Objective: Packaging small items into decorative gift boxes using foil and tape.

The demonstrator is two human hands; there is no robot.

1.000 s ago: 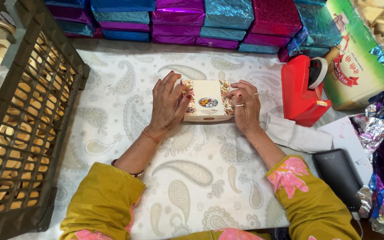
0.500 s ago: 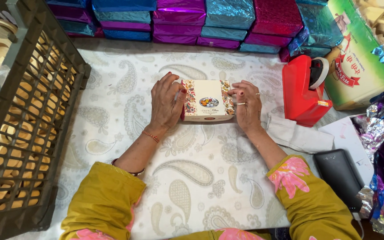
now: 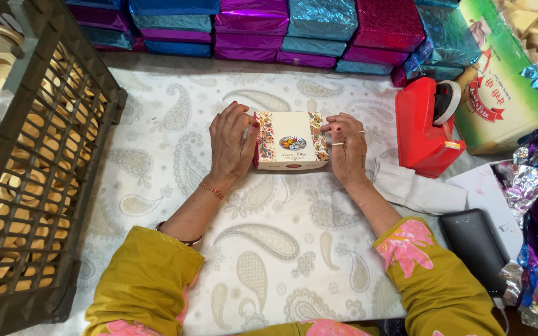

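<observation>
Two hands' grip closed around printed box, crate holding wooden rings

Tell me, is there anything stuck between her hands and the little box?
Nothing visible. The left hand presses straight against the left end of the small printed box, and the right hand against its right end. The box rests on the paisley cloth.

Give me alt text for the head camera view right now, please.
Both hands, left hand and right hand, press the ends of a small cream printed box on a paisley cloth. A red tape dispenser stands to the right, a dark crate to the left, and foil-wrapped boxes line the far edge.
</observation>
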